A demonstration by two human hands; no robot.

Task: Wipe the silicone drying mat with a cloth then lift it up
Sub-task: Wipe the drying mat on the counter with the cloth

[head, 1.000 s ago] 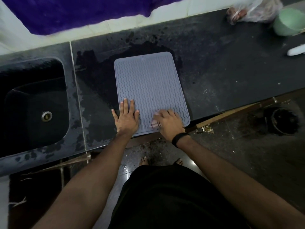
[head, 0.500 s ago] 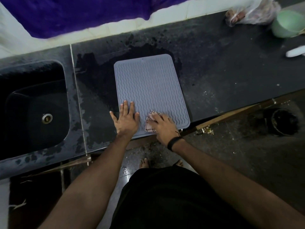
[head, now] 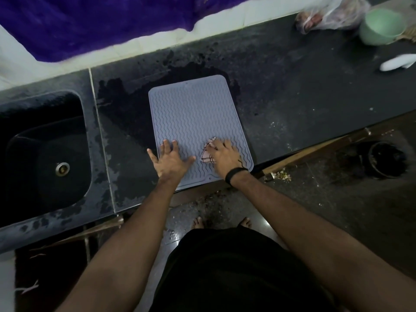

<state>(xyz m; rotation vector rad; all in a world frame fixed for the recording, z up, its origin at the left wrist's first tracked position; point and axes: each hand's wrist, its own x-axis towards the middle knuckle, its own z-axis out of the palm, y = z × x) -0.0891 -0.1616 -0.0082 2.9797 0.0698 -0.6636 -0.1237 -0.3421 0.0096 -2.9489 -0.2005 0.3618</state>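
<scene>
A grey silicone drying mat (head: 193,113) with a wavy ribbed pattern lies flat on the dark counter (head: 292,91). Its near edge reaches the counter's front edge. My left hand (head: 170,162) presses flat on the mat's near left corner, fingers spread. My right hand (head: 225,157) presses a small pale checked cloth (head: 207,155) onto the mat's near right part. The cloth pokes out to the left of and beyond my fingers.
A dark sink (head: 42,152) with a metal drain is set into the counter at the left. A wet patch surrounds the mat's far side. At the far right stand a green bowl (head: 380,27), a plastic bag (head: 326,15) and a white object (head: 397,63). A dark pot (head: 386,159) sits on the floor.
My right hand with the cloth slid left across the mat's near part, then a little away from me; more cloth now shows. My left hand stayed pressed on the near left corner.
</scene>
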